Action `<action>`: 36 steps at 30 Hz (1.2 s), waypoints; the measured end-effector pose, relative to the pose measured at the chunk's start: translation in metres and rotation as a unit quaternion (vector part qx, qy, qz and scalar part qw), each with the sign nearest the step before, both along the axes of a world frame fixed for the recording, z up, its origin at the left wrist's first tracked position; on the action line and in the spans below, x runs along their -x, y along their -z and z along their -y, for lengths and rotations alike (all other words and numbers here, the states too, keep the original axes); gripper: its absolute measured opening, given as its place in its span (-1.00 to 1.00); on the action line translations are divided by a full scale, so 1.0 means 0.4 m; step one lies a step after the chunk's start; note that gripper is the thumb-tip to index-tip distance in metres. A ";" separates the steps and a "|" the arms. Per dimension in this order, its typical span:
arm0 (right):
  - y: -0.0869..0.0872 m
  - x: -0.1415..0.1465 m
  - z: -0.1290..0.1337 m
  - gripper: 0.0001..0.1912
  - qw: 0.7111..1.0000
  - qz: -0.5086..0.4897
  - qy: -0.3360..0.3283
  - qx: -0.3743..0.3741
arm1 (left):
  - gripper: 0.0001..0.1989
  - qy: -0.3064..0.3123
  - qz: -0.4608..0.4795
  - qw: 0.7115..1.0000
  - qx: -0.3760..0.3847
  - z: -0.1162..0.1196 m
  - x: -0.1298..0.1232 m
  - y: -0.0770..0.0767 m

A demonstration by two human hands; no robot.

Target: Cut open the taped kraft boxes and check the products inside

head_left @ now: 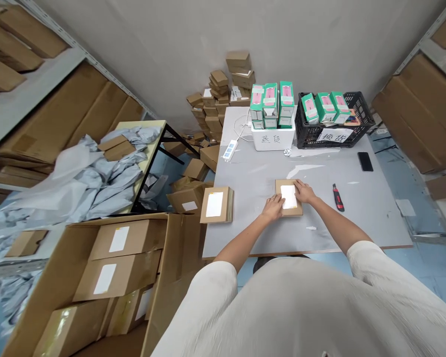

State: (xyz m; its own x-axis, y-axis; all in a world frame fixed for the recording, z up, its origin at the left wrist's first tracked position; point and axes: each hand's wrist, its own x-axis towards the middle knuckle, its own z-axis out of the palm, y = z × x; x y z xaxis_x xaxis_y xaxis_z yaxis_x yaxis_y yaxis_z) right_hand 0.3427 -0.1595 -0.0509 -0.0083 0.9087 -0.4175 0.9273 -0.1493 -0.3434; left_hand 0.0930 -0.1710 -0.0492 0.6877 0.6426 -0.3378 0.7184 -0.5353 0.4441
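Because both palms press down flat on it, the small cardboard box sits pinned to the grey table, its white label facing up between the hands. The left hand lies over the box's near left corner, the right hand over its far right edge; neither closes around it, both spread open and only bearing down. A matching labelled box lies off to the left, apart from them. Farther out sit a red utility knife, a black phone, and green-and-pink packages beside a black crate.
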 end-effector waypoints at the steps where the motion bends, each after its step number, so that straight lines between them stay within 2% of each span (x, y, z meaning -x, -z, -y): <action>1: -0.001 -0.020 0.002 -0.18 1.000 0.002 -0.003 -0.001 | -0.12 -0.002 0.000 1.000 0.001 0.009 -0.017 -0.002; 4: -0.006 -0.061 -0.009 -0.20 1.000 0.009 -0.025 0.004 | -0.16 -0.048 -0.004 0.999 -0.006 0.050 -0.056 -0.012; 9: -0.012 -0.070 -0.061 -0.28 0.997 0.016 -0.079 -0.017 | -0.42 -0.195 -0.021 0.980 -0.026 0.142 -0.080 -0.034; 11: -0.010 -0.061 -0.077 -0.26 0.995 0.009 -0.098 -0.012 | -0.41 -0.219 -0.039 0.975 -0.010 0.163 -0.083 -0.038; 13: -0.005 -0.052 -0.082 -0.24 0.994 0.004 -0.108 -0.005 | -0.31 -0.229 -0.058 0.972 0.003 0.166 -0.083 -0.037; 16: 0.000 -0.049 -0.075 -0.26 0.995 0.000 -0.100 -0.014 | -0.20 -0.234 -0.078 0.969 0.006 0.144 -0.072 -0.032; 19: -0.004 -0.064 -0.063 -0.35 0.997 0.009 -0.072 -0.023 | -0.28 -0.240 -0.080 0.967 0.003 0.106 -0.050 -0.027; 22: -0.010 -0.091 -0.050 -0.39 0.999 0.023 -0.037 -0.015 | -0.46 -0.302 -0.079 0.950 0.004 0.063 -0.026 -0.020; 24: -0.010 -0.108 -0.040 -0.34 1.000 0.019 -0.016 0.001 | -0.49 -0.360 -0.058 0.931 0.030 0.035 -0.015 -0.011; 26: -0.006 -0.121 -0.026 -0.27 1.000 0.005 0.000 0.022 | -0.44 -0.399 -0.015 0.915 0.052 0.009 -0.009 0.000; 28: 0.001 -0.129 -0.009 -0.26 0.999 -0.016 0.010 0.045 | -0.35 -0.406 0.022 0.912 0.053 -0.016 -0.005 0.013; 33: 0.019 -0.134 0.023 -0.46 0.994 -0.070 0.016 0.082 | -0.22 -0.411 0.102 0.902 0.085 -0.057 0.009 0.040; 36: 0.028 -0.131 0.021 -0.40 0.991 -0.099 0.067 0.065 | -0.19 -0.430 0.128 0.886 0.120 -0.074 0.012 0.055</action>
State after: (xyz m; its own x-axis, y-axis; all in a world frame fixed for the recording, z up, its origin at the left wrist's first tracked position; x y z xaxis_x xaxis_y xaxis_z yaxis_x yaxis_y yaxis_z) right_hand 0.3949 -0.1678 -0.0620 0.0151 0.8459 -0.5331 0.8125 -0.3212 -0.4866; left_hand 0.0880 -0.1415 -0.0712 0.0525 0.8966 -0.4398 0.6738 0.2933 0.6783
